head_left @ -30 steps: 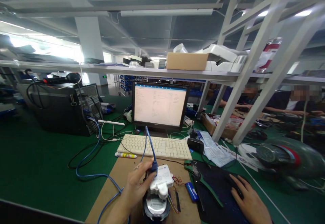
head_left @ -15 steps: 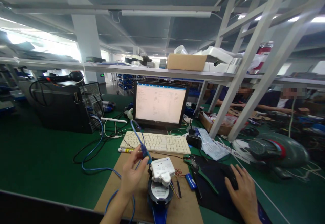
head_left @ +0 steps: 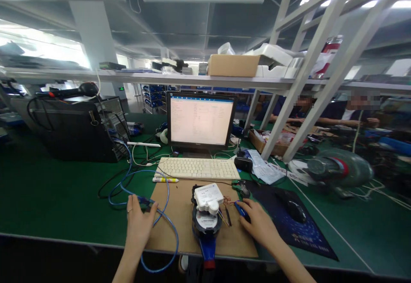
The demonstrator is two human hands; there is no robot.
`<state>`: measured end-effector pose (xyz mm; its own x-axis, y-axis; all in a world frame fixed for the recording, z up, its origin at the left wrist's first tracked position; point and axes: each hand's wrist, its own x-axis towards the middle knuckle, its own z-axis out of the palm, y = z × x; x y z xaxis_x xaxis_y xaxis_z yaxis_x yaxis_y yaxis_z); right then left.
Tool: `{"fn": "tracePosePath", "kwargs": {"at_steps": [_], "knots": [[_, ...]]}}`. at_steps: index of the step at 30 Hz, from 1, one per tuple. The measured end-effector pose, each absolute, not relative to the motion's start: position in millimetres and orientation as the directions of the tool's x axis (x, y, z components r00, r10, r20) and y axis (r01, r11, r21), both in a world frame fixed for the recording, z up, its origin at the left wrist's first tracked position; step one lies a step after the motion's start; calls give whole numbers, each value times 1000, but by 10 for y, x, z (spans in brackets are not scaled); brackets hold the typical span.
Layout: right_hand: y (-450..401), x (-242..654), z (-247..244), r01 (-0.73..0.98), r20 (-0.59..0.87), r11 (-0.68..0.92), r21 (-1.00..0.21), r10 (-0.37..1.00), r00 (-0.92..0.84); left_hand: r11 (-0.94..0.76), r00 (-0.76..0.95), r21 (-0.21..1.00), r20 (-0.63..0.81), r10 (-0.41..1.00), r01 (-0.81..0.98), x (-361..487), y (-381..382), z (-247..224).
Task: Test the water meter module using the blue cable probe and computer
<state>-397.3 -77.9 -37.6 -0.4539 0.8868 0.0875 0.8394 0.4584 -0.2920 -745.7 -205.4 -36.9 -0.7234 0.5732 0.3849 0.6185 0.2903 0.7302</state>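
My left hand (head_left: 138,221) is at the left edge of the brown board, thumb and fingers apart beside the connector of a blue cable (head_left: 176,236). The connector lies near the fingertips, and whether they touch it is unclear. My right hand (head_left: 259,225) has thumb and fingers around a small blue cylinder (head_left: 239,208) at the board's right edge. Between the hands, a white module (head_left: 208,196) with thin wires sits on a round blue-and-black meter (head_left: 206,223). Only the head of the pliers (head_left: 243,189) shows; the handles are hidden.
A cream keyboard (head_left: 195,168) and a lit monitor (head_left: 201,120) stand behind the board. On the right are a black mouse (head_left: 296,211), its mat and a green power tool (head_left: 343,168). A computer case (head_left: 67,129) stands left. Two people sit beyond the frame's uprights.
My left hand has moved left and down from the module, and its fingers have parted from the connector. My right hand has left the mouse and closed around the blue cylinder. The view has shifted.
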Motion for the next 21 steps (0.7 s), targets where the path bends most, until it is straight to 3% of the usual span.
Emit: {"fn": "tracePosePath", "kwargs": {"at_steps": [2, 4, 7, 11, 14, 16, 21], "knots": [[-794, -3983, -368, 852, 106, 439, -284, 898, -427, 261, -675, 652, 535, 508, 712, -7274, -2077, -288], [-807, -4000, -358, 866, 128, 423, -269, 906, -403, 95, -522, 589, 616, 591, 803, -7057, -2047, -149], [-817, -4057, -335, 886, 134, 403, -228, 915, -382, -157, -222, 582, 526, 821, 798, -6760, -1894, 59], [-802, -4124, -323, 897, 109, 377, -229, 926, -361, -245, -5, 554, 410, 912, 796, -6537, -1613, 187], [-778, -4134, -339, 893, 108, 372, -254, 928, -356, -241, 36, 580, 342, 939, 778, -6494, -1474, 200], [-761, -4134, -357, 882, 109, 373, -289, 928, -357, -242, 8, 667, 334, 943, 704, -6493, -1427, 221], [-713, -4154, -345, 816, 109, 343, -466, 937, -332, -207, -206, 931, 276, 939, 301, -6499, -1312, 386]]}}
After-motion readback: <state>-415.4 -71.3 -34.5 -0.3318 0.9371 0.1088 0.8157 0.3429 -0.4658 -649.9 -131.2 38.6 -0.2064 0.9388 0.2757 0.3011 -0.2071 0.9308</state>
